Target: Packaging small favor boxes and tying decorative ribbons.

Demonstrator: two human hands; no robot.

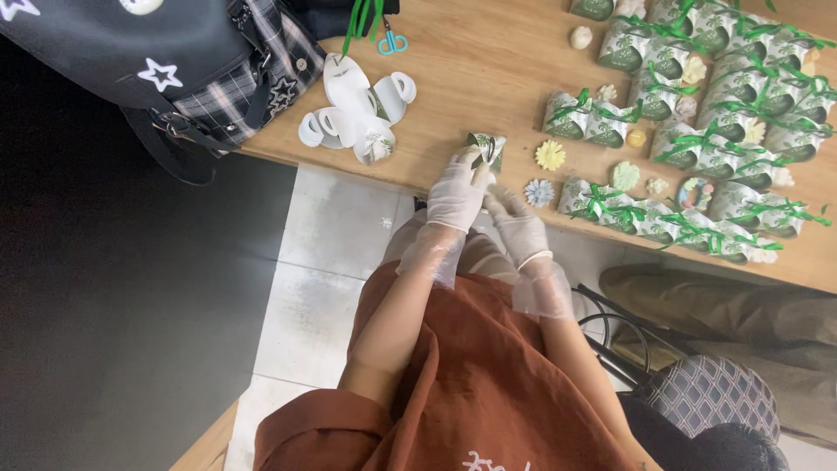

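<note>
Rust-brown shirt fills the bottom centre of the frame, with both forearms running up to the counter edge. Both hands are in thin clear disposable gloves.

Left hand: mid-frame, at the counter's near edge. Fingers are curled closed round the lower end of a small leaf-print gift box, green and white. The box sits directly above the fingertips, upper end sticking out, seemingly resting on the counter edge.

Right hand: just lower right of the left hand, touching or almost touching it. Fingers point up-left toward the box but stop short of it, with the left hand between. Can't tell if they're pinching anything or how far open they are; glove and angle hide it.

Around it:
- Unfolded white box blanks, in a loose pile left of the box, near it but apart.
- Teal-handled scissors and loose green ribbon, top centre.
- Black bag with white stars, upper left, hanging over the counter's corner.
- Finished boxes tied with green ribbon, in rows across the upper right.
- Yellow flower-shaped piece and pale blue flower-shaped piece, just right of the hands.
- Chair with checked cushion, lower right, on the tiled floor.
</note>
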